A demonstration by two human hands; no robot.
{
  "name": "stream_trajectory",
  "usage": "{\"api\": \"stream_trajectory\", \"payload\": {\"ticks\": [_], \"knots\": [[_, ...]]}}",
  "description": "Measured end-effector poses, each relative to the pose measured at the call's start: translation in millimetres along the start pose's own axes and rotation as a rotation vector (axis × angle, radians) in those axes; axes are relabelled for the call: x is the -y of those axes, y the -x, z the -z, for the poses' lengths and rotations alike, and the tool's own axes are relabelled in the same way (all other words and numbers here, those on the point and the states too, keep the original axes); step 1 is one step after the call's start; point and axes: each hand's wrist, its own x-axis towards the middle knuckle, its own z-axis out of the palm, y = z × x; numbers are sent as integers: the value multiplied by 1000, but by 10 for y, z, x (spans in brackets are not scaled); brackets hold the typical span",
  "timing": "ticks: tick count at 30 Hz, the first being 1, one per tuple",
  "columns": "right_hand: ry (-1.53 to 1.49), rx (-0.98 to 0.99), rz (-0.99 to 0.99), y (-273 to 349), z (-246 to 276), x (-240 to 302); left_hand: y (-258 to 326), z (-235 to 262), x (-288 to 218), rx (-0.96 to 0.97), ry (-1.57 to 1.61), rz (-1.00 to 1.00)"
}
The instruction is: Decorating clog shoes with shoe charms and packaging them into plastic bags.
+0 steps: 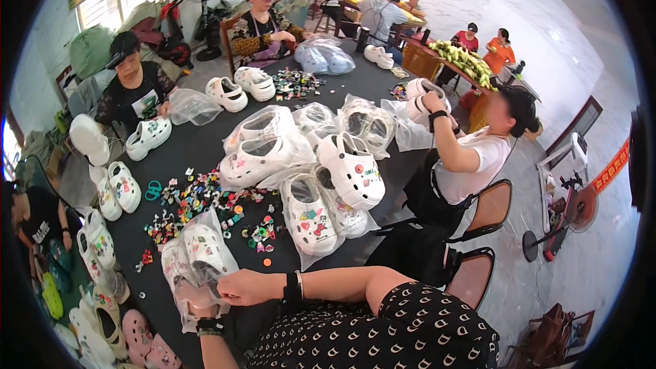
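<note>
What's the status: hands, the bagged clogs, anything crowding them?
Left hand and right hand both grip the clear bag of white clogs. Loose shoe charms lie just beyond.

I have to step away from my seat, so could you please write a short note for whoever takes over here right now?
Left hand: inside or under the clear plastic bag, gripping it from below.
Right hand: resting on the bag's near edge, fingers curled on the plastic.
The bag holds a pair of white clogs and lies on the dark table in front of you.
Done: several bagged white clogs are piled mid-table.
Left: loose colourful charms are scattered beside the bag, and unbagged clogs sit at the table's left edge. I cannot tell whether this bag is sealed.
</note>
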Motion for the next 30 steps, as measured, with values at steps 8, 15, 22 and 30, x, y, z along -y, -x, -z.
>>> {"api": "stream_trajectory", "payload": {"ticks": [8,15,22,30], "knots": [[91,-428,-182,185,556,-436,-567,623,-349,398,298,234],[-81,-613,-722,214,566,-951,-636,1160,-372,400,587,-14],[-41,-481,-558,198,601,-753,-852,1559,-433,556,541,-181],[-293,-488,-692,47,1053,-815,-696,1745,-511,466,617,-115]]}}
